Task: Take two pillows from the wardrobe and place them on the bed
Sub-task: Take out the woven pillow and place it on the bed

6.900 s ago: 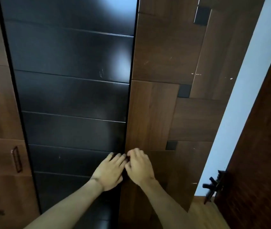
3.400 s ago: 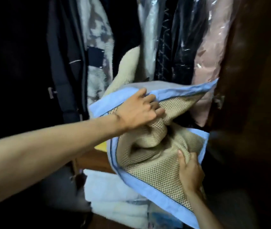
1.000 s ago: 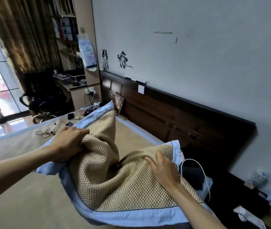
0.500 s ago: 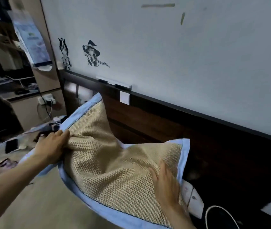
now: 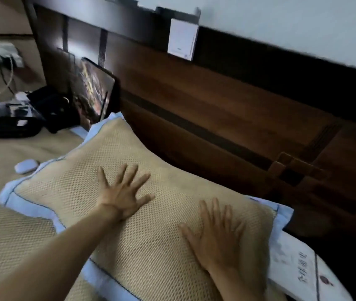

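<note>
Head view: left hand (image 5: pixel 122 197) and right hand (image 5: pixel 215 237) press spread flat on the pillow (image 5: pixel 99 183); uneven pressure could slide it off the bed (image 5: pixel 3 224).

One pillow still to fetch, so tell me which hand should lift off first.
Probably the left hand: it lies flat and open mid-pillow, away from the headboard. The right hand presses the end nearest it.
</note>
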`<move>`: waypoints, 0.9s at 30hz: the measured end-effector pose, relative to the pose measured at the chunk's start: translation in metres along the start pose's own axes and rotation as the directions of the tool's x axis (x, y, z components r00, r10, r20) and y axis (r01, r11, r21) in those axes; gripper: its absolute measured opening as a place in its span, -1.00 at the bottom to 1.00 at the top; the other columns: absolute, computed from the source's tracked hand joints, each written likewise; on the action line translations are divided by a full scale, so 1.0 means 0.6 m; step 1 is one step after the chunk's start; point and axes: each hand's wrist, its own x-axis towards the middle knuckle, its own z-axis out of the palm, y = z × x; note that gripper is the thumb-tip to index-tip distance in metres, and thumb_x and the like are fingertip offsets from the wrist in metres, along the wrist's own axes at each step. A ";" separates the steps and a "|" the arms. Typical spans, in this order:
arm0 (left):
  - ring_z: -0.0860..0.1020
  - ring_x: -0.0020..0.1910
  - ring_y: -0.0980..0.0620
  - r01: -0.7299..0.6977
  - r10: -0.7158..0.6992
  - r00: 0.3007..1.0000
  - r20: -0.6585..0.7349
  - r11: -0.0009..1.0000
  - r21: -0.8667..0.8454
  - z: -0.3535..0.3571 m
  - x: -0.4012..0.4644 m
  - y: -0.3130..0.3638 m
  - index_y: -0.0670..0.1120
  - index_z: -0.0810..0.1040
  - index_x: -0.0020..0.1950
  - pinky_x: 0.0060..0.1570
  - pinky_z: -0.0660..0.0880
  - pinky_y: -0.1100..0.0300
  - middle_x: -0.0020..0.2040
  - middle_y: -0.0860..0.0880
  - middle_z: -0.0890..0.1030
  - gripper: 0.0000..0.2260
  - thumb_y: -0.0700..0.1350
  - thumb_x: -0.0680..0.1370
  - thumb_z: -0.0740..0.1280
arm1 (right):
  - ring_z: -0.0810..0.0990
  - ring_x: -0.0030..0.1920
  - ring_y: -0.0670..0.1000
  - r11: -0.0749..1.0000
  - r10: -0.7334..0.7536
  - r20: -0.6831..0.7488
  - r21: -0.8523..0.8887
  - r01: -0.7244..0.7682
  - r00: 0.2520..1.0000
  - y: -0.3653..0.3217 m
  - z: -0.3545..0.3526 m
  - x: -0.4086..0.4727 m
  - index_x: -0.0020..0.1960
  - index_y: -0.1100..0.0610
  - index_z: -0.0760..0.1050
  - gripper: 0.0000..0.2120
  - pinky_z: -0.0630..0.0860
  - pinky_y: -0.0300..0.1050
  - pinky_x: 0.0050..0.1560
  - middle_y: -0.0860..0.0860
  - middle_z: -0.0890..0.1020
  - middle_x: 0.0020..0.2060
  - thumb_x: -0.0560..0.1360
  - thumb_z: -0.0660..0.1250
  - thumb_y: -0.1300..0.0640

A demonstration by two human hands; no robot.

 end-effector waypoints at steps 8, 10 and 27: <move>-0.21 0.55 -0.05 0.344 -0.376 0.916 -0.136 0.915 -0.212 0.074 0.021 -0.148 0.48 -0.28 0.41 0.26 -0.28 -0.54 0.58 0.17 -0.18 -0.39 0.56 0.40 -0.24 | -0.11 0.58 0.16 0.997 -0.082 -0.177 -0.003 0.083 0.981 0.022 0.076 -0.007 0.60 -0.08 -0.06 -0.10 -0.25 0.44 0.43 0.01 0.00 0.61 0.43 -0.13 -0.57; -0.19 0.55 -0.13 0.416 -0.441 0.897 -0.023 0.861 -0.293 0.070 -0.007 -0.173 0.53 -0.30 0.37 0.31 -0.21 -0.54 0.58 0.16 -0.19 -0.36 0.61 0.33 -0.20 | -0.14 0.58 0.13 1.000 -0.028 -0.133 -0.007 0.028 0.991 0.051 0.065 -0.043 0.61 -0.05 -0.11 -0.05 -0.28 0.43 0.43 0.02 -0.05 0.61 0.41 -0.15 -0.59; 0.41 0.29 -0.12 -0.131 0.155 0.984 0.091 0.966 -0.224 -0.384 -0.630 0.349 -0.01 0.26 0.45 0.21 0.37 -0.12 0.41 -0.02 0.33 -0.47 0.25 0.57 0.07 | 0.37 0.39 0.14 0.962 -0.124 0.288 0.271 0.043 0.950 0.241 -0.432 -0.495 0.45 0.13 0.24 -0.52 0.42 0.02 0.26 0.11 0.34 0.43 0.62 0.19 -0.08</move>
